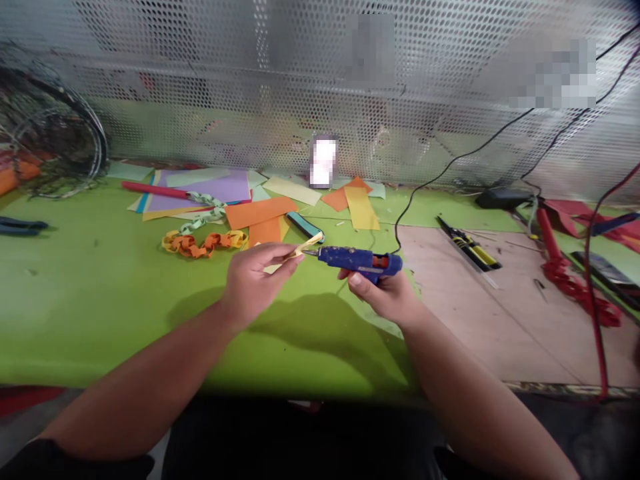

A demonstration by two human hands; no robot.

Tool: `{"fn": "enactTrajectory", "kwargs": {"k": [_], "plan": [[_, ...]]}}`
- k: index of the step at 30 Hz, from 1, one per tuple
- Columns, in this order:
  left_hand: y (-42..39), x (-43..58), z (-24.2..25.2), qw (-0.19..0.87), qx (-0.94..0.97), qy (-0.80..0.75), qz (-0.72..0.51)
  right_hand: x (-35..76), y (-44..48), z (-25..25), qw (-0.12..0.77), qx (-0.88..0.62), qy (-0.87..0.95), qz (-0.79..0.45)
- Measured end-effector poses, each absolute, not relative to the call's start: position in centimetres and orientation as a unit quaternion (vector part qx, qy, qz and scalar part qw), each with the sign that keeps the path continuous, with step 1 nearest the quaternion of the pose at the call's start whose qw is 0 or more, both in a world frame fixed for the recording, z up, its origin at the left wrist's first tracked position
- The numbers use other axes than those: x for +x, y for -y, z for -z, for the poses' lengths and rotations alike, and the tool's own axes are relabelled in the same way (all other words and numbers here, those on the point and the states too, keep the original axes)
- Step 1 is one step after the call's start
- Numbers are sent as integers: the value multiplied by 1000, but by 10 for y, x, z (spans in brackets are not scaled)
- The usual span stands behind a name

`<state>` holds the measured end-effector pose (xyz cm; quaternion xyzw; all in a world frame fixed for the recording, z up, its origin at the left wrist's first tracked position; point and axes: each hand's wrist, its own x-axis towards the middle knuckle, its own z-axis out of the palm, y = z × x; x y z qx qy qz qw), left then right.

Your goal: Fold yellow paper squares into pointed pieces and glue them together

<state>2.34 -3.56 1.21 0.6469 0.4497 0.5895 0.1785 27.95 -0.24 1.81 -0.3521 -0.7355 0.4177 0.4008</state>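
Between the thumb and fingers of my left hand [257, 277] is a thin pale yellow paper strip [311, 244]. My right hand [387, 293] is wrapped round the handle of a blue glue gun [357, 261], whose nozzle points left and meets or nearly meets the strip. Whether the tip touches the paper is too small to tell. Just behind the strip lies a teal and black cutter [304, 227]. An orange and yellow twisted paper chain [203, 245] rests on the green surface to the left of my left hand.
Coloured paper sheets [210, 187] and orange pieces [260, 213] lie at the back, before a perforated metal screen [280, 87]. A bright phone [323, 162] leans there. Black and yellow tools [470, 247], a red twisted chain [575, 287] and cables are at right; pliers [23, 226] and wire coils [60, 133] at left.
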Motion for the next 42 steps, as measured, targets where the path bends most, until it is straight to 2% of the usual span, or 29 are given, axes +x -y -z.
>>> {"fn": "enactTrajectory", "kwargs": {"k": [11,20,32,42], "plan": [[37,23,-11,167,654,-463,-574,279,3,-22,368,-349,750,-425],[39,23,-15,172,641,-477,-576,279,3,-23,394,-335,769,-375],[37,25,-12,421,497,-465,-600,289,0,-14,403,-363,790,-287],[38,25,-15,455,508,-460,-569,292,0,-13,415,-384,786,-248]]}}
